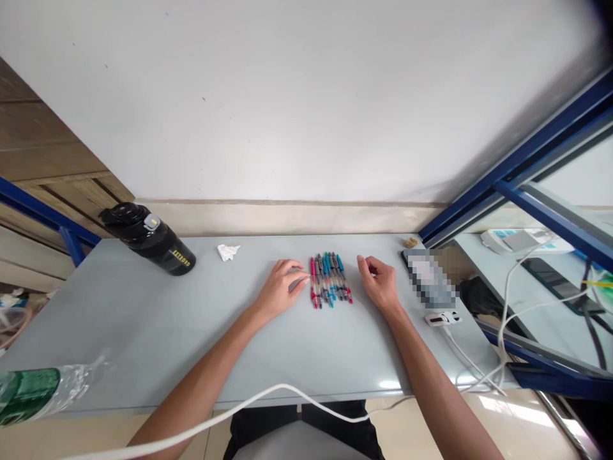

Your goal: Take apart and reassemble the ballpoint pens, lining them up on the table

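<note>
Several pens (329, 281) with pink, grey and teal parts lie side by side in a row on the grey table (191, 332). Just left of the row is my left hand (283, 287), its fingers apart and slightly bent, the fingertips close to the leftmost pink pen; whether they touch it I cannot tell. To the right of the pens, with a gap between, my right hand (379, 280) rests on its side with the fingers curled in. Nothing shows in its grip.
A black bottle (158, 243) and a crumpled tissue (228, 252) are on the left. At right lie a blurred phone (429, 278), a white plug (443, 318) with cable, and a small brown object (410, 243). A green-labelled bottle (33, 391) is at lower left; a white cable (282, 387) crosses in front.
</note>
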Motion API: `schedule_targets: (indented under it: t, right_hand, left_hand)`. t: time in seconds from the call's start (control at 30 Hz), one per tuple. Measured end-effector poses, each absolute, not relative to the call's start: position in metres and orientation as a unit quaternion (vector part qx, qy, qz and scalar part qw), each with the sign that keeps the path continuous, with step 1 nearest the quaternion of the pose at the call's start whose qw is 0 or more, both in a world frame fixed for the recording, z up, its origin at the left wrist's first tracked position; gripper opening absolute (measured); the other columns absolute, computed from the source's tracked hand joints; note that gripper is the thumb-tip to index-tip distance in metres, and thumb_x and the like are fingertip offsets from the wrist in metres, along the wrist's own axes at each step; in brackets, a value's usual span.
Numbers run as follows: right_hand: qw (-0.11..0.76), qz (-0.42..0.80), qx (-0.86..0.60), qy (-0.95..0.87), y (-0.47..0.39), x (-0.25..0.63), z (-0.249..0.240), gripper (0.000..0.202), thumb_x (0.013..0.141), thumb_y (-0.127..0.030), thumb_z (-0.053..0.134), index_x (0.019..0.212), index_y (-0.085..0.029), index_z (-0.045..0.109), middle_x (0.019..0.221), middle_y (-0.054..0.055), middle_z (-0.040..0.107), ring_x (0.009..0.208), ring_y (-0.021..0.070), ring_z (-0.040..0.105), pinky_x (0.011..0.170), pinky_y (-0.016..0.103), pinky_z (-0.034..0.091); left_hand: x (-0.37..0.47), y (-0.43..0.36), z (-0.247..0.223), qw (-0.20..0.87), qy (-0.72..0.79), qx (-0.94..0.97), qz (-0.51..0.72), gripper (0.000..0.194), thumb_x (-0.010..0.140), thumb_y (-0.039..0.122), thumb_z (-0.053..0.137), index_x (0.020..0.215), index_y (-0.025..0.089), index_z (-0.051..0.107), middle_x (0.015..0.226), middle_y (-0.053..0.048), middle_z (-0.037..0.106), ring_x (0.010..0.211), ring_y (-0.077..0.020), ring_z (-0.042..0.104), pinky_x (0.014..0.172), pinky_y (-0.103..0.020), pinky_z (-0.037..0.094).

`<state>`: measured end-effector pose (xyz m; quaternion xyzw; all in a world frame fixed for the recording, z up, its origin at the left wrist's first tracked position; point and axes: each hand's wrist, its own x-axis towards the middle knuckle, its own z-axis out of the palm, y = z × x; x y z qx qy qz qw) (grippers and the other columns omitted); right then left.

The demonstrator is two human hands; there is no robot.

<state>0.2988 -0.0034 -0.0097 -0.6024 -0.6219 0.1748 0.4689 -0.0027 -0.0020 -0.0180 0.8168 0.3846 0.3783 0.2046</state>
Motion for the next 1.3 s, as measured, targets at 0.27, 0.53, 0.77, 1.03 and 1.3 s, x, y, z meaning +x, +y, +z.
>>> schedule_targets:
  t: [0.27,0.53,0.77,1.03,1.3]
  right_hand:
    - [0.467,0.171,-0.6,-0.627,-0.003,0.299,-0.011,0.06,0.108,-0.061,0.056,0.066,-0.023,0.038,0.06,-0.003,0.038,0.059,0.0135,0.034,0.058,0.032,0.029]
    - [0.536,0.195,-0.578,-0.584,0.002,0.301,-0.014,0.029,0.113,-0.043,0.043,0.123,-0.022,0.061,0.083,0.001,0.065,0.064,0.0164,0.055,0.062,0.03,0.044]
    - [0.479,0.155,-0.586,-0.634,0.003,0.31,-0.02,0.025,0.093,-0.011,0.042,0.083,-0.022,0.062,0.079,0.003,0.063,0.066,0.0186,0.052,0.066,0.034,0.04]
    - [0.368,0.05,-0.52,-0.769,0.009,0.305,-0.025,0.028,0.079,0.001,0.046,0.075,-0.023,0.06,0.076,0.004,0.065,0.082,0.0232,0.058,0.084,0.039,0.041]
    - [0.46,0.102,-0.577,-0.667,0.001,0.315,-0.025,0.025,0.061,-0.005,0.046,0.049,-0.024,0.057,0.059,0.002,0.06,0.073,0.021,0.054,0.093,0.04,0.041]
  left_hand:
    - [-0.003,-0.003,-0.018,0.159,0.41,0.827,0.351,0.02,0.106,0.04,0.064,0.114,0.027,0.077,0.124,-0.01,0.067,0.119,-0.0289,0.061,0.109,-0.049,0.052]
    - [-0.002,-0.006,-0.015,0.147,0.395,0.852,0.312,0.028,0.11,0.041,0.057,0.114,0.027,0.08,0.129,-0.011,0.064,0.123,-0.0299,0.058,0.111,-0.051,0.05]
    - [-0.002,-0.01,-0.009,0.153,0.372,0.866,0.297,0.033,0.11,0.04,0.056,0.137,0.031,0.073,0.135,-0.012,0.062,0.126,-0.0305,0.056,0.112,-0.051,0.051]
    - [0.0,-0.008,-0.013,0.124,0.393,0.861,0.298,0.023,0.11,0.036,0.056,0.108,0.025,0.076,0.126,-0.011,0.065,0.116,-0.0286,0.057,0.105,-0.048,0.05]
    - [-0.006,0.001,-0.022,0.089,0.476,0.825,0.293,0.016,0.107,0.019,0.053,0.117,0.023,0.065,0.108,-0.009,0.071,0.101,-0.0284,0.063,0.094,-0.044,0.047]
